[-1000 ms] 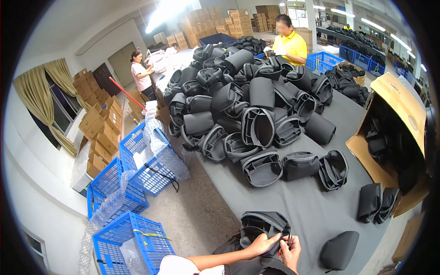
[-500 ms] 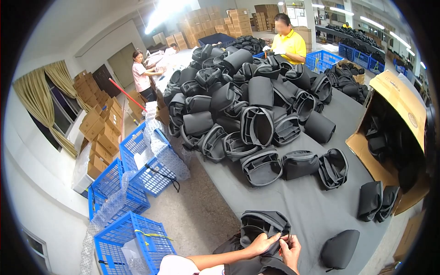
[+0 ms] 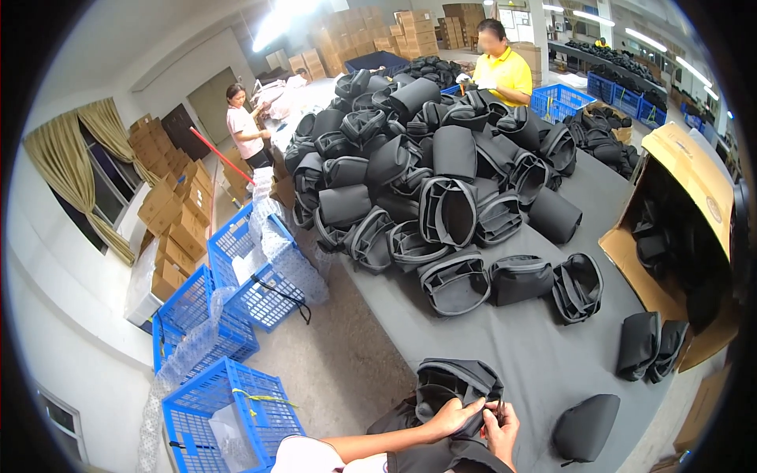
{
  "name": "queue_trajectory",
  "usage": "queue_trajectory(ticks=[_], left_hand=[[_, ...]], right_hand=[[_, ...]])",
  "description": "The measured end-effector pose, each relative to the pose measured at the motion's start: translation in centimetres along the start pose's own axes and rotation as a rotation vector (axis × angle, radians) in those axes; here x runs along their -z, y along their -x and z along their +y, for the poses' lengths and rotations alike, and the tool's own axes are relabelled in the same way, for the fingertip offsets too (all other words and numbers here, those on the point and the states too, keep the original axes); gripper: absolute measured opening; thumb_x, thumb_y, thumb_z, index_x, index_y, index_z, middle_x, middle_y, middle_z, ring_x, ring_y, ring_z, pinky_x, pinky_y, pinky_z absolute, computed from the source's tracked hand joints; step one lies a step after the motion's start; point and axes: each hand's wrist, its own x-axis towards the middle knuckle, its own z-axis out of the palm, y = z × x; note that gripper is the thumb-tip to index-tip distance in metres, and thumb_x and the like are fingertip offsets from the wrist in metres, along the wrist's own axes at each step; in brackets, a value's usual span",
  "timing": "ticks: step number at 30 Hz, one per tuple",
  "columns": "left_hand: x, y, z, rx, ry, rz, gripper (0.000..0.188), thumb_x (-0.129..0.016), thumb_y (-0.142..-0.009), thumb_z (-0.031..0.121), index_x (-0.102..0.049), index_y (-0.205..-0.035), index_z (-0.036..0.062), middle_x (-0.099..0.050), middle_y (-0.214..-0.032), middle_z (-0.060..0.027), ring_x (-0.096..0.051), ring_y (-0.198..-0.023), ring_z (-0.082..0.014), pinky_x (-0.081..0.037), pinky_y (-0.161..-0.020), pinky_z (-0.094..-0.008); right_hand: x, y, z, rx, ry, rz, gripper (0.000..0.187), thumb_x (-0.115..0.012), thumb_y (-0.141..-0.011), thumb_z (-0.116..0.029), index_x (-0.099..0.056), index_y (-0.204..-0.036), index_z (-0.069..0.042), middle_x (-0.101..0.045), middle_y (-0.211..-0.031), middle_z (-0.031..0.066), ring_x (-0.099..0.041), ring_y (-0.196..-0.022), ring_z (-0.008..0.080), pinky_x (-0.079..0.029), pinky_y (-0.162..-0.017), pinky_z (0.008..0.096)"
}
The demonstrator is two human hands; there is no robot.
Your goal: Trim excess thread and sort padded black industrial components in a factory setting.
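Observation:
An unzipped black pouch [image 3: 460,377] with grey edging is at the near edge of the table, its mouth tilted up. My left hand [image 3: 451,419] is closed on its near rim, with the thumb pressed on the edge. Right beside it, my right hand [image 3: 501,435] pinches at the pouch's right corner. A thin dark thing shows between those fingers, too small to name. More black fabric hangs below my hands. To the right, a closed black pouch [image 3: 586,428] rests on the grey-covered table [image 3: 520,347].
A large heap of black pouches [image 3: 453,154] covers the far table. An open carton [image 3: 694,181] holding pouches stands at right, two pouches [image 3: 639,347] before it. Blue crates [image 3: 229,402] with bubble wrap [image 3: 189,347] line the left floor. A yellow-shirted co-worker [image 3: 512,75] stands behind the heap.
My hands keep almost the same hold on the pouch. The view has shifted slightly. At the back left, the person in pink has raised their hands with some pale material.

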Motion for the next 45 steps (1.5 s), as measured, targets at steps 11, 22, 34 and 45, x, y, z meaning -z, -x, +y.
queue_trajectory(ticks=[11, 22, 34, 45], left_hand=[[-0.1, 0.4, 0.3, 0.006, 0.053, 0.002, 0.068, -0.053, -0.081, 0.059, -0.026, -0.043, 0.0103, -0.026, -0.044, 0.0060, -0.025, -0.043, -0.0059, -0.018, -0.036, -0.0297], [-0.1, 0.3, 0.4, 0.004, 0.024, -0.002, 0.068, -0.053, -0.082, 0.057, -0.024, -0.042, 0.0108, -0.025, -0.044, 0.0062, -0.023, -0.043, -0.0057, -0.017, -0.036, -0.0302], [-0.7, -0.8, -1.1, -0.036, 0.062, 0.035, 0.066, -0.054, -0.083, 0.056, -0.031, -0.043, 0.0078, -0.029, -0.046, 0.0061, -0.026, -0.045, -0.0057, -0.020, -0.037, -0.0300], [0.0, 0.0, -0.8, 0.058, -0.028, -0.040, 0.061, -0.055, -0.084, 0.051, -0.039, -0.045, 0.0071, -0.032, -0.048, 0.0068, -0.028, -0.047, -0.0047, -0.022, -0.037, -0.0287]], right_hand=[[-0.2, 0.1, 0.1, 0.007, -0.028, 0.007, 0.013, -0.060, -0.081, -0.004, -0.055, -0.093, -0.002, -0.048, -0.065, -0.0028, -0.040, -0.047, 0.0026, -0.032, -0.041, 0.0178], [0.4, 0.0, 1.0, -0.014, -0.025, 0.003, 0.020, -0.059, -0.081, -0.002, -0.054, -0.101, -0.002, -0.047, -0.068, -0.0046, -0.039, -0.053, 0.0014, -0.030, -0.046, 0.0164], [0.6, -0.5, 1.3, -0.007, 0.040, 0.037, 0.027, -0.058, -0.079, 0.002, -0.055, -0.105, 0.001, -0.056, -0.089, -0.0002, -0.045, -0.069, 0.0044, -0.039, -0.063, 0.0179], [-0.3, 0.2, -0.2, 0.266, 0.271, 0.056, 0.021, -0.057, -0.077, 0.004, -0.060, -0.098, 0.001, -0.061, -0.086, 0.0041, -0.055, -0.072, 0.0069, -0.044, -0.062, 0.0200]])
